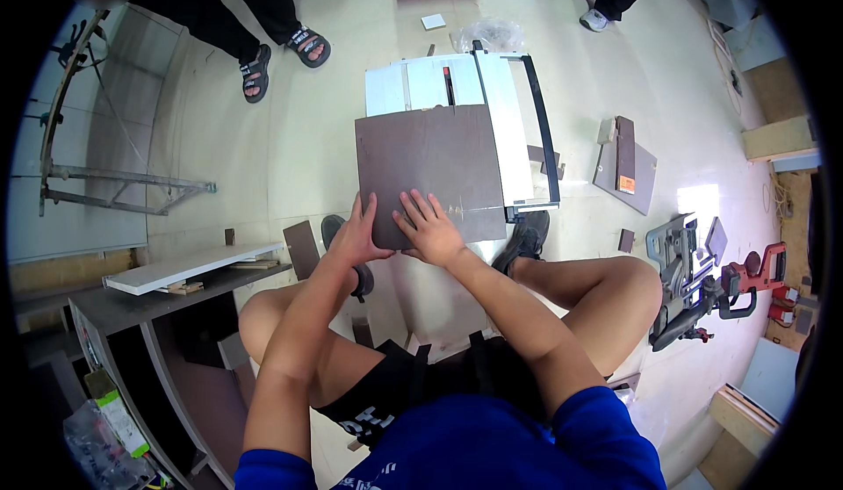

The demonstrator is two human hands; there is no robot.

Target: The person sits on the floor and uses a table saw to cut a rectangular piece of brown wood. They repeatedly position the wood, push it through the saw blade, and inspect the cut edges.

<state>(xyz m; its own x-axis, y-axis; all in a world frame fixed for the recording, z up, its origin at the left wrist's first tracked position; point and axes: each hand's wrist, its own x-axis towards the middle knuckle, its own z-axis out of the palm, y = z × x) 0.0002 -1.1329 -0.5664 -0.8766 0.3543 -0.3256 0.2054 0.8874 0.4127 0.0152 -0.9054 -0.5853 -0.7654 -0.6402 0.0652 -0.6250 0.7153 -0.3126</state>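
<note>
A square brown board (435,169) lies flat on the table saw (386,90), covering the near part of its pale top. Beyond the board's far edge, the slot with a red piece (446,72) shows in the saw top. My left hand (355,234) holds the board's near left corner, fingers along the left edge and thumb at the near edge. My right hand (432,234) rests on the board near its front edge, fingers spread flat. The saw's black side rail (543,130) stands right of the board.
My feet flank the saw. At left are a metal frame (132,176) and a dark cabinet (167,349) with a white panel (193,268) on top. Board offcuts (625,161) and a red-and-grey power tool (733,288) lie at right. Two people (250,16) stand beyond.
</note>
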